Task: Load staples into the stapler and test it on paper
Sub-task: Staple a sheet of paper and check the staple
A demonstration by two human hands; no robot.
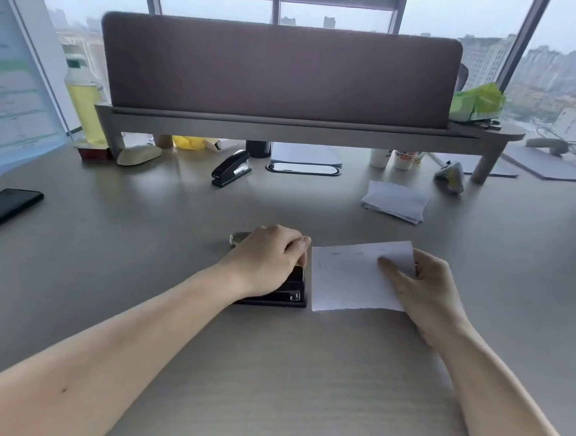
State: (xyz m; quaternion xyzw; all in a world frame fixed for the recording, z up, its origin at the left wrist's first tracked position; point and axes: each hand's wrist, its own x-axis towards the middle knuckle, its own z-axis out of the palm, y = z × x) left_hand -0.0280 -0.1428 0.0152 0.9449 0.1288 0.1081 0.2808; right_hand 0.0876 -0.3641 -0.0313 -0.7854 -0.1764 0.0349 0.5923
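A black stapler [285, 293] lies on the grey desk [143, 242] in front of me, mostly covered by my left hand [267, 257], whose curled fingers wrap over its top. A small metallic thing [240, 237] peeks out behind that hand. Just right of the stapler lies a white paper sheet [346, 282] with several staples along its far edge and one near its left edge. My right hand [424, 290] pinches the sheet's right edge, thumb on top.
A second black stapler [230, 169] stands at the back centre under a monitor shelf [285, 126]. Folded white papers [395, 200] lie at the back right. A dark phone [4, 209] sits at the left, a yellow bottle [83, 104] and cups near the back.
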